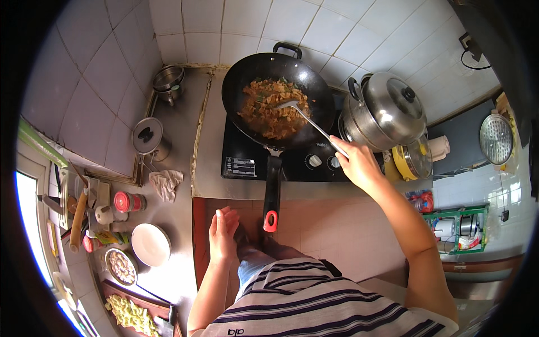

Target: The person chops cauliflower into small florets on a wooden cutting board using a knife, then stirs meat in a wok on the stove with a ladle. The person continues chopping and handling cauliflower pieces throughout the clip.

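My right hand [356,162] grips the handle of a metal spatula [311,122]. The spatula's head rests among browned, chopped food with green bits [273,111] in a black wok [236,80]. The wok sits on a black Haier gas stove [290,168], whose burner is hidden beneath it. Its long black handle [273,189], tipped in red, points toward me. My left hand [223,231] hovers left of that handle, apart from it, fingers loosely spread and holding nothing.
A lidded steel steamer pot [387,113] stands right of the wok, near a yellow electric pot [412,162]. On the left counter are a white plate [151,244], a lidded steel pot [149,139], a rag [166,185], and a cutting board [113,290] with chopped pale-green vegetables [130,316].
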Demonstrator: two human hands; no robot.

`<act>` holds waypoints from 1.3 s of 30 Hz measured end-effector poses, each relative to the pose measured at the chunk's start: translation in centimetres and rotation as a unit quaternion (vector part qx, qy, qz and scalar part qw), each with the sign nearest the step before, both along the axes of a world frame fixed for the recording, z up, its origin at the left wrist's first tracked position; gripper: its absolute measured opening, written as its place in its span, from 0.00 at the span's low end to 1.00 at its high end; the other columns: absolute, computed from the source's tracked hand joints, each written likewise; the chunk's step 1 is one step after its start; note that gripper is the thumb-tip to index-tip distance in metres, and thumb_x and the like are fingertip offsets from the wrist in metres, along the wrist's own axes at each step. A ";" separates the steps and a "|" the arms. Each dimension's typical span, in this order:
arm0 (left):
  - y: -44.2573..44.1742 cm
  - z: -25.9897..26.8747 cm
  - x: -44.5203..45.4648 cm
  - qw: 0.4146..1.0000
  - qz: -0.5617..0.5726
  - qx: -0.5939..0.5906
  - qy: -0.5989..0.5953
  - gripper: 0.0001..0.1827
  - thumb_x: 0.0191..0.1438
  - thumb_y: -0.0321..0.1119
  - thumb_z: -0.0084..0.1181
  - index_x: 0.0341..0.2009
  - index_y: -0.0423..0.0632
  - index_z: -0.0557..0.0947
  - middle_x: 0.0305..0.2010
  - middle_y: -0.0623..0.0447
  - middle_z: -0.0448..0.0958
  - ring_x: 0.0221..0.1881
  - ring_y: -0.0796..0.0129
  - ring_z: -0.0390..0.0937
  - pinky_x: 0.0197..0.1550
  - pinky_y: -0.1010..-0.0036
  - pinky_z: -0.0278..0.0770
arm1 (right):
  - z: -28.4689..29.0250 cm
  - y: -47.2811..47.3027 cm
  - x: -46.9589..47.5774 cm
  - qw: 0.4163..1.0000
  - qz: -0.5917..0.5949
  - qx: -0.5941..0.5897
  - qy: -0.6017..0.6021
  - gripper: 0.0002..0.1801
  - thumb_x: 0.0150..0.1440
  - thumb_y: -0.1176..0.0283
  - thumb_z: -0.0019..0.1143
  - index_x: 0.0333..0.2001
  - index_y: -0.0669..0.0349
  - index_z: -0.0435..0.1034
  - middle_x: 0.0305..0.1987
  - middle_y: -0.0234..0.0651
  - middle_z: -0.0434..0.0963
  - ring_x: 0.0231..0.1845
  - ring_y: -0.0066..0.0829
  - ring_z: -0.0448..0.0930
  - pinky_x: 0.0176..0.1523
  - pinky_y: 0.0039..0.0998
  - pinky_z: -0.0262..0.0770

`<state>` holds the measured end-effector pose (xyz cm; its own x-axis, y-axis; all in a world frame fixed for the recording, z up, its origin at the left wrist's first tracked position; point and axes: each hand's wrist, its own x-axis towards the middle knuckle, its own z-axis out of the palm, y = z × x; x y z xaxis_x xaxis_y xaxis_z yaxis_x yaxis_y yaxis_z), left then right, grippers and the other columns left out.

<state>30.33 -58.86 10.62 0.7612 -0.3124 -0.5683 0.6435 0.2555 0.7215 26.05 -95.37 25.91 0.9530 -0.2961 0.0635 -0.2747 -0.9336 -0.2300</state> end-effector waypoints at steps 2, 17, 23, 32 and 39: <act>-0.2 0.2 0.3 1.000 0.002 0.004 0.004 0.33 0.70 0.58 0.44 0.61 0.39 0.72 0.57 0.44 0.76 0.58 0.61 0.74 0.66 0.66 0.69 | -0.3 -0.6 0.4 0.998 0.001 0.028 -0.051 0.25 0.58 0.76 0.62 0.60 0.52 0.74 0.34 0.55 0.80 0.34 0.54 0.83 0.41 0.46 0.80; -1.4 0.7 0.5 0.999 -0.042 0.010 -0.011 0.37 0.69 0.61 0.43 0.63 0.37 0.71 0.61 0.39 0.74 0.61 0.57 0.72 0.69 0.63 0.67 | -2.7 1.0 6.4 0.996 -0.060 0.014 -0.060 0.24 0.60 0.74 0.60 0.61 0.48 0.75 0.37 0.53 0.81 0.35 0.53 0.83 0.41 0.47 0.81; -0.7 0.3 0.2 1.000 -0.022 0.002 -0.011 0.35 0.70 0.60 0.44 0.62 0.38 0.72 0.58 0.41 0.75 0.58 0.60 0.74 0.67 0.65 0.69 | -1.5 1.7 4.9 0.999 -0.007 0.035 -0.008 0.23 0.60 0.75 0.60 0.60 0.49 0.75 0.36 0.52 0.80 0.34 0.52 0.83 0.41 0.44 0.80; 0.4 -1.1 0.3 1.000 -0.011 0.007 0.007 0.34 0.69 0.60 0.45 0.62 0.39 0.72 0.56 0.44 0.77 0.56 0.61 0.75 0.63 0.67 0.71 | 0.0 1.5 -2.2 0.996 -0.025 0.039 -0.075 0.27 0.58 0.75 0.64 0.62 0.46 0.74 0.33 0.50 0.78 0.31 0.49 0.81 0.37 0.42 0.77; -0.1 -0.8 0.5 1.000 -0.015 0.009 -0.003 0.37 0.69 0.61 0.45 0.63 0.37 0.71 0.59 0.39 0.75 0.60 0.58 0.74 0.66 0.65 0.70 | 2.0 1.9 -4.6 0.998 -0.019 0.008 -0.054 0.26 0.56 0.77 0.64 0.60 0.49 0.76 0.35 0.51 0.80 0.32 0.51 0.81 0.38 0.43 0.78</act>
